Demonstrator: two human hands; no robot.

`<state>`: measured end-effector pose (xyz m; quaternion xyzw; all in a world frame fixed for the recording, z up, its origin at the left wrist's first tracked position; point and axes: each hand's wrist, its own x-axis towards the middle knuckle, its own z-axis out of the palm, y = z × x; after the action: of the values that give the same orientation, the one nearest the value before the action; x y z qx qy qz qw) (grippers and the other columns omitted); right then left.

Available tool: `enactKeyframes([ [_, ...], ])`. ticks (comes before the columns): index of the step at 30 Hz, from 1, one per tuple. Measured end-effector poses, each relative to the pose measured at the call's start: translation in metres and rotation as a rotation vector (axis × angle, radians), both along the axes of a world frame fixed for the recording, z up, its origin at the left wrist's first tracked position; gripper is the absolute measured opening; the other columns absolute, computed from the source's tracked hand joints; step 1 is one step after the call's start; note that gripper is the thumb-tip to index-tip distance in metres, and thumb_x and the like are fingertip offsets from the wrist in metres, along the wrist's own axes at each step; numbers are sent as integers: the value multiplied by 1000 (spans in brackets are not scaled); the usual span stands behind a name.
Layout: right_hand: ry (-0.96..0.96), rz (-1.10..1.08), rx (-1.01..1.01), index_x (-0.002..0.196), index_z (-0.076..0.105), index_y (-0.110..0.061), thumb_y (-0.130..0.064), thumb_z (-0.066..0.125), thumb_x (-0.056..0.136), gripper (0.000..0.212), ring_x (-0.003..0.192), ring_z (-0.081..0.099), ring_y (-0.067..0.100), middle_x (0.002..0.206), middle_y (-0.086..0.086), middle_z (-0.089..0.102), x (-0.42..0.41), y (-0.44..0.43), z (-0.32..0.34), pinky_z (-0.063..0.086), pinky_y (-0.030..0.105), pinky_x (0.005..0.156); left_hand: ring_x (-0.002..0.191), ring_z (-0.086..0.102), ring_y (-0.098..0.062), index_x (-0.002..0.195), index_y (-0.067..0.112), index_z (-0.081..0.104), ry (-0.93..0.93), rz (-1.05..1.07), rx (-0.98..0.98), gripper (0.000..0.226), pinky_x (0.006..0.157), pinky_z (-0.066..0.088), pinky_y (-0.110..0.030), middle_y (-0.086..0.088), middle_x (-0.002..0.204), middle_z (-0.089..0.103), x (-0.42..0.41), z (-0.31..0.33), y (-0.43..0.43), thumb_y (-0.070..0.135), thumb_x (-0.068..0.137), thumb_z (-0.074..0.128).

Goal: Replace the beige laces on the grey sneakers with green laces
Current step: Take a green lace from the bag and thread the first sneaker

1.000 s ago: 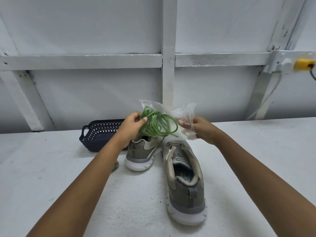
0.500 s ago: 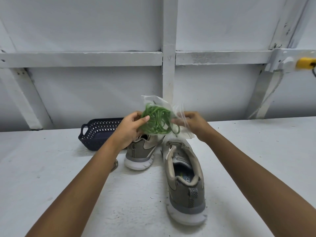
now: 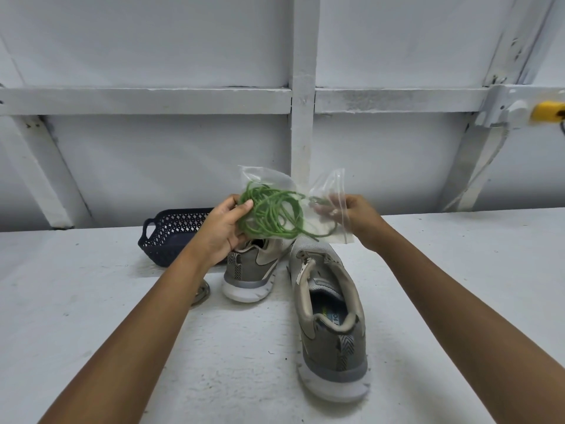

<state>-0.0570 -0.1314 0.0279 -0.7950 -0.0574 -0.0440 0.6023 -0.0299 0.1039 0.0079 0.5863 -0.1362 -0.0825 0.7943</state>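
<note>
Laces — the green ones — hang at twelve o'clock over the grey sneakers, left hand gripping them, right hand pinching the clear bag; a hard tug could knot them.

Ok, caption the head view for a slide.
Left hand grips green laces, right hand pinches the clear bag, above two grey sneakers.

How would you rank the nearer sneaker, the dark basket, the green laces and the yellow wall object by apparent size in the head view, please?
1. nearer sneaker (closest to camera).
2. dark basket and green laces: alike; basket partly hidden.
3. yellow wall object.
</note>
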Motion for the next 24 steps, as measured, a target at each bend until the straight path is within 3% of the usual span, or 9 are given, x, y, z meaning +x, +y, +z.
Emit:
enactKeyframes([
  [4,49,53,-159,96,70,-7,-24,73,79,24,88,62,18,95,10,70,3,9,3,46,22,75,70,68,-15,89,12,50,-44,-53,34,9,65,60,-33,-2,83,68,-3,-1,-1,9,96,45],
  [6,30,76,-181,93,70,-16,-25,74,78,18,84,59,6,89,-5,67,3,15,5,42,17,72,69,68,-15,88,12,49,-65,-83,54,8,64,60,-32,0,80,69,-4,0,-1,8,94,45],
  [8,19,94,-185,99,69,-17,-23,74,78,23,82,56,-1,87,-13,62,5,20,4,40,13,68,69,68,-14,87,13,48,-77,-111,66,3,65,59,-31,1,79,69,-5,-1,-1,11,89,50],
  [10,39,91,-157,109,67,-10,-22,75,78,35,88,58,6,95,-7,63,7,23,3,42,19,78,70,68,-15,88,13,49,-77,-130,70,8,67,59,-32,0,81,68,-5,-1,1,16,82,54],
  [12,75,128,-126,99,68,-9,-19,74,78,24,90,60,13,97,-1,65,9,24,4,44,22,80,70,68,-15,90,12,50,-68,-128,51,12,67,59,-33,0,81,69,-5,-1,3,17,81,54],
  [14,97,180,-105,83,66,-12,-16,70,81,6,76,61,12,86,3,65,8,24,6,48,17,67,70,68,-15,93,11,50,-54,-107,16,7,64,60,-33,0,81,70,-4,-1,4,14,86,52],
  [16,100,203,-42,79,64,-9,-10,65,85,6,69,60,13,82,6,64,8,19,6,50,18,62,71,69,-16,93,10,51,-34,-76,-11,4,62,59,-33,-2,84,70,-3,-1,5,10,93,47],
  [18,98,224,59,80,64,-6,-6,61,86,7,78,60,20,86,9,63,8,12,5,54,24,67,73,69,-18,95,9,51,-19,-52,-34,6,59,59,-32,-4,86,70,-2,-1,7,10,95,45],
  [24,126,197,525,90,67,-4,-8,54,86,14,74,67,19,85,9,68,4,-12,4,58,38,74,69,70,-17,94,11,53,31,28,-100,10,55,58,-30,-3,80,72,0,-3,15,10,97,43],
])
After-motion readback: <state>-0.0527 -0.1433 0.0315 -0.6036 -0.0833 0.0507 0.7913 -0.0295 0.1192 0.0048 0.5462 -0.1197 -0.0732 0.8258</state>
